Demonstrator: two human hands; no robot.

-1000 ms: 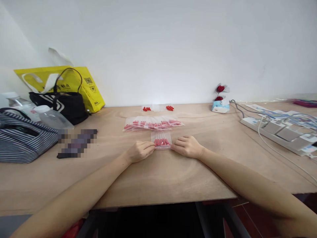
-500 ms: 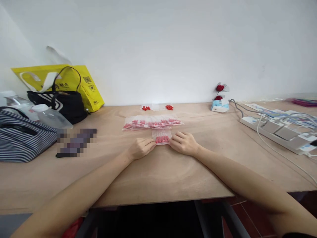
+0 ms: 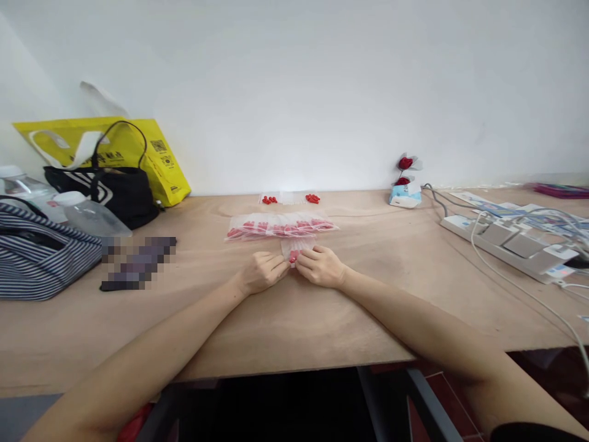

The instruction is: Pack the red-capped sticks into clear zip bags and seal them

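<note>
In the head view, your left hand (image 3: 263,272) and right hand (image 3: 321,267) pinch one small clear plastic bag of red pieces (image 3: 291,245) between closed fingers (image 3: 278,265), over the brown wooden surface (image 3: 294,331). Beyond lie overlapping filled bags (image 3: 276,226) and two bright-red clusters (image 3: 313,198).

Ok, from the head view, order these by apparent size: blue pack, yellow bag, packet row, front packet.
1. Yellow bag
2. Packet row
3. Unsure: blue pack and front packet look alike, the latter nearer and partly hidden.
</note>
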